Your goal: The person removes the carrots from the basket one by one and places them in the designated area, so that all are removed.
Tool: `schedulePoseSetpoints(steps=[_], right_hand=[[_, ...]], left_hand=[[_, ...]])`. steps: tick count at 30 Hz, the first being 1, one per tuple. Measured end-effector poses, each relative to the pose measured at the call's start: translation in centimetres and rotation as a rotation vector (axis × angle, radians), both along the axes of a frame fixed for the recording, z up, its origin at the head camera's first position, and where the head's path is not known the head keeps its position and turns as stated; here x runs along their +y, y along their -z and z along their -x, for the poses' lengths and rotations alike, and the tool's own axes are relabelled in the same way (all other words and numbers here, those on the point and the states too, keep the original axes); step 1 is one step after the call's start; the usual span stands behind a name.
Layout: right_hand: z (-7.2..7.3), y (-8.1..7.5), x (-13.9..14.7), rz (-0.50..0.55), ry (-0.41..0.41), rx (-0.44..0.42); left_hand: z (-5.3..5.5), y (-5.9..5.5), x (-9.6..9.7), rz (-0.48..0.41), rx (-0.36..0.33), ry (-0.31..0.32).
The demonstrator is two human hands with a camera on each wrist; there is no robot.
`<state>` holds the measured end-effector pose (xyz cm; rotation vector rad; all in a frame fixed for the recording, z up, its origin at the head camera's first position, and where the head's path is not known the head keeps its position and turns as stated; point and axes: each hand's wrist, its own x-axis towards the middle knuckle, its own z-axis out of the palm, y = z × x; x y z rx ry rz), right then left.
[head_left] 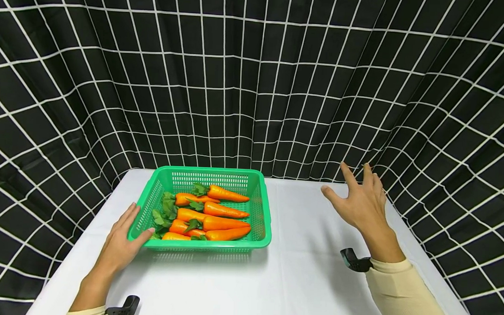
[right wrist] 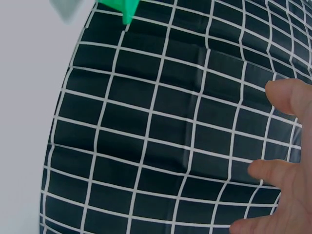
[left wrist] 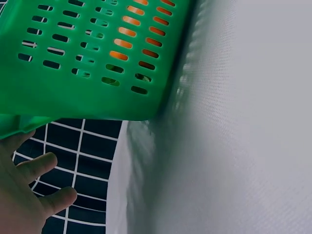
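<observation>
A green plastic basket (head_left: 207, 243) with slotted walls stands left of centre on the white table. Inside it lie several orange carrots (head_left: 227, 210) with green leafy tops (head_left: 169, 205). My left hand (head_left: 120, 241) is at the basket's left rim, its fingers extended along the outside and the thumb by the front left corner. In the left wrist view the basket's slotted wall (left wrist: 92, 53) is close to the left hand (left wrist: 24, 190). Over the table's right side my right hand (head_left: 363, 201) is raised, fingers spread, holding nothing. The right wrist view shows those spread fingers (right wrist: 275, 171) against the curtain.
A white cloth (head_left: 214, 286) covers the table. Black curtains (head_left: 254, 83) with a white grid surround it at the back and both sides. Each wrist wears a black strap, the right one (head_left: 356, 261) with a small device on it.
</observation>
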<state>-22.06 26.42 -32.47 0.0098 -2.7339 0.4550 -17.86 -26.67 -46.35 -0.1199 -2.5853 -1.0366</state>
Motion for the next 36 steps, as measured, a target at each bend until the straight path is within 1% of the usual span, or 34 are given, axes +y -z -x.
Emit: schedulePoseSetpoints(steps=[4,9,12,15,19,23,28,30,32,36], right_hand=[[0.0,0.0,-0.4,0.008,-0.029,0.017],[-0.3,-0.2,-0.8,0.031,-0.077,0.045],[-0.5,-0.6,-0.9,0.061,-0.123,0.071],[-0.5,-1.1,-0.9,0.116,-0.189,0.083],[-0.4,-1.8,-0.9,0.229,-0.293,0.119],[-0.3,-2.3,-1.2,0.39,-0.407,0.184],[0.1,-2.5,-2.3,0.628,-0.579,0.28],[0.4,-2.6,-2.9,0.697,-0.64,0.317],[0.7,-2.6,-3.4,0.764,-0.698,0.334],[1.6,-2.6,-4.6,0.874,-0.804,0.326]], left_hand=[[-0.2,0.4,-0.2,-0.008,0.011,-0.004],[-0.5,0.5,-0.3,-0.038,0.025,-0.011],[-0.6,0.5,-0.3,-0.066,0.033,-0.016],[-0.6,0.5,-0.3,-0.095,0.038,-0.027],[-0.3,0.6,-0.1,-0.125,0.037,-0.033],[0.0,0.6,0.0,-0.147,0.027,-0.026],[0.1,0.8,0.2,-0.161,0.007,-0.022],[0.2,0.7,0.4,-0.16,0.003,-0.021],[0.2,0.7,0.4,-0.16,0.002,-0.022],[0.0,0.6,0.4,-0.157,0.001,-0.024]])
